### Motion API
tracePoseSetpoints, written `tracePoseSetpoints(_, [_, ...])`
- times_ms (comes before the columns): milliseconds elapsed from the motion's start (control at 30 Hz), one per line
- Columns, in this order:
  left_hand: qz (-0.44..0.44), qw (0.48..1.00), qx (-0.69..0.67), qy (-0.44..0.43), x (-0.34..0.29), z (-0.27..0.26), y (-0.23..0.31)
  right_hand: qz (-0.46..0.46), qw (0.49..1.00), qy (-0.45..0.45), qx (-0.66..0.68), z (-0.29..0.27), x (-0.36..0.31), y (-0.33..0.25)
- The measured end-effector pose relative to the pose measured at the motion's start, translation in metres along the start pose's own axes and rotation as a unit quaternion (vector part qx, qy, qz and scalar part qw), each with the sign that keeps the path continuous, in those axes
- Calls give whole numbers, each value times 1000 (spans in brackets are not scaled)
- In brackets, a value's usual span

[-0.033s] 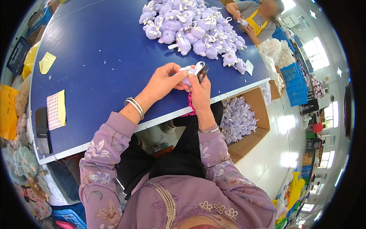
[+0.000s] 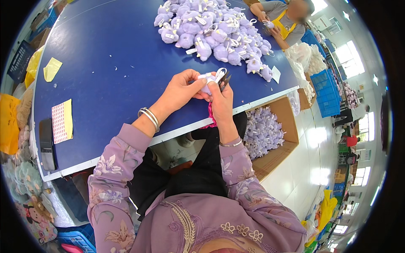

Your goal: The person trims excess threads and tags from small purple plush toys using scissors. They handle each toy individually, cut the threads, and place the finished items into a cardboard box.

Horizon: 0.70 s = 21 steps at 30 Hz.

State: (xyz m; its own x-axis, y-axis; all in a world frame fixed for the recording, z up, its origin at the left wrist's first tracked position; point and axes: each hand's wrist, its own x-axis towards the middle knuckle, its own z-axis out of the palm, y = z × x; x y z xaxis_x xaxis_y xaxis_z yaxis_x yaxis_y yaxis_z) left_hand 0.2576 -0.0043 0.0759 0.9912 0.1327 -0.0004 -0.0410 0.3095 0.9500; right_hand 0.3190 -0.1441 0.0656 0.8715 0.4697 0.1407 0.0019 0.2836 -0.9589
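A small lilac plush toy (image 2: 207,87) with a white loop is pinched between both hands just over the near edge of the blue table. My left hand (image 2: 183,87) is closed on its left side, thumb and fingertips pressing the plush. From the right, my right hand (image 2: 222,103) grips the toy with its thumb on top. Dark pointed blades, like those of thread snips (image 2: 226,80), stick out of the right hand; their handle is hidden. Below that hand hangs a pink braided cord (image 2: 210,114). Beyond the hands lies a heap of similar lilac plush toys (image 2: 211,31).
A cardboard box (image 2: 280,154) of lilac toys stands at the table's right edge. On the blue table (image 2: 109,92) lie a sticker sheet (image 2: 62,121), a dark phone-like case (image 2: 47,143) and yellow paper (image 2: 52,69). Across it, a person (image 2: 287,21) in a yellow apron handles a toy.
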Motion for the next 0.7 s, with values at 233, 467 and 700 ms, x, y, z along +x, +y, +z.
tracePoseSetpoints(233, [5,997,-67,-46,3,-7,-5,-13,1000,-12,2,-2,-1,2])
tracePoseSetpoints(467, [-10,994,-91,-65,3,-8,-4,-10,1000,-14,23,0,-2,0])
tracePoseSetpoints(700, [-7,994,-89,-71,2,-7,-3,0,999,-10,39,0,-1,-1])
